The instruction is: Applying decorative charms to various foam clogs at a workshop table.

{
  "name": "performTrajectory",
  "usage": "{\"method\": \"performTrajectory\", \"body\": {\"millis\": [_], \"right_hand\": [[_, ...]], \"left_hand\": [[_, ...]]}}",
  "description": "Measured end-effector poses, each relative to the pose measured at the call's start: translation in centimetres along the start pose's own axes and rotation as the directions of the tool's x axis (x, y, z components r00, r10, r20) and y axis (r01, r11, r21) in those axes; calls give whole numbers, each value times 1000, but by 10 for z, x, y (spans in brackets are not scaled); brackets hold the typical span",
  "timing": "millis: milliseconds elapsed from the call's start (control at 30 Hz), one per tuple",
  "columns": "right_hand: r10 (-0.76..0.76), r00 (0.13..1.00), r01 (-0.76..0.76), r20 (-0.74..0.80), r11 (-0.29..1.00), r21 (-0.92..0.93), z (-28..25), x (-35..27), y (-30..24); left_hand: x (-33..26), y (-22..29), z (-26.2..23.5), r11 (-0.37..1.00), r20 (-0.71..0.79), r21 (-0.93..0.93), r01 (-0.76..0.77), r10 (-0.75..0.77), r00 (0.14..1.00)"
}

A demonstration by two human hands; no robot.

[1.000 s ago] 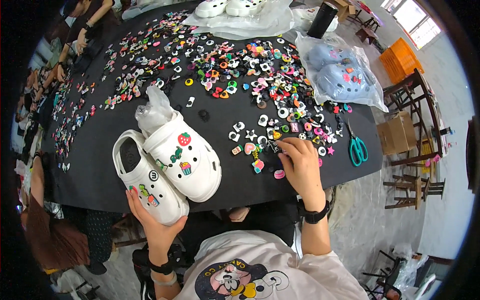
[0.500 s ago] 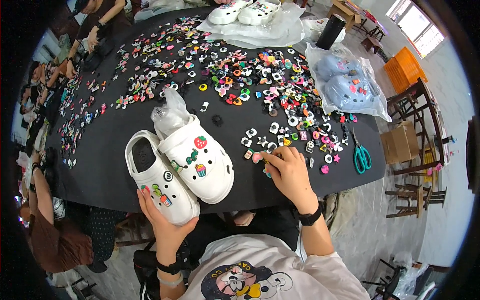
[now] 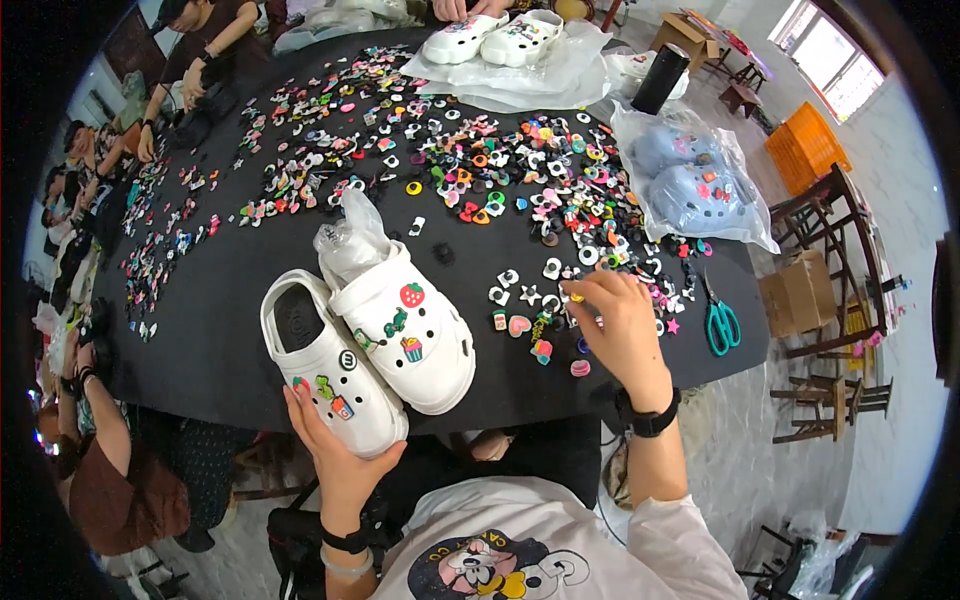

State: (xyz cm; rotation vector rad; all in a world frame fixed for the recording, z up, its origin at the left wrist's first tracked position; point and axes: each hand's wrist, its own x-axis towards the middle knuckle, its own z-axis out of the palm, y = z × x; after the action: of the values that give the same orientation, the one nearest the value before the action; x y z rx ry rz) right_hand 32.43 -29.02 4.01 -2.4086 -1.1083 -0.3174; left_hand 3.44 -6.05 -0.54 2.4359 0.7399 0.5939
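My left hand [image 3: 335, 440] is closed around the toe of a white foam clog [image 3: 372, 400], which carries several shoe charms. Against it leans its mate, another white clog [image 3: 440, 365], with a strawberry charm [image 3: 412, 294], a green charm and a cupcake charm [image 3: 411, 348]; clear plastic [image 3: 352, 245] is stuffed in its opening. My right hand [image 3: 625, 325] is over the near edge of the charm pile, thumb and fingers bent together around a small yellowish charm [image 3: 577, 297]. Close by lie a pink heart charm [image 3: 519, 326] and a star charm [image 3: 530, 294].
Loose charms [image 3: 470, 160] cover much of the black table [image 3: 240, 340]. Teal-handled scissors [image 3: 722, 325] lie at the right edge. Behind them are bagged blue clogs [image 3: 700, 190] and a black cylinder [image 3: 661, 80]. Other people sit left; another person's hands hold white clogs [image 3: 520, 40] at the far side.
My right hand has moved right and slightly up, away from the heart charm, uncovering charms beneath it. My left hand keeps the clog nearly in place.
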Motion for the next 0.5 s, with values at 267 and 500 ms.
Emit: {"method": "performTrajectory", "body": {"millis": [267, 500], "right_hand": [[186, 982, -188, -39, 980, -67, -17, 33, 47], [97, 971, -77, 220, 992, -97, 3, 41, 61]], "left_hand": [[1, 5, -2, 1000, -11, -9, 16, -16, 1000], [-1, -2, 0, 1000, -13, -14, 2, -2, 1000]]}}
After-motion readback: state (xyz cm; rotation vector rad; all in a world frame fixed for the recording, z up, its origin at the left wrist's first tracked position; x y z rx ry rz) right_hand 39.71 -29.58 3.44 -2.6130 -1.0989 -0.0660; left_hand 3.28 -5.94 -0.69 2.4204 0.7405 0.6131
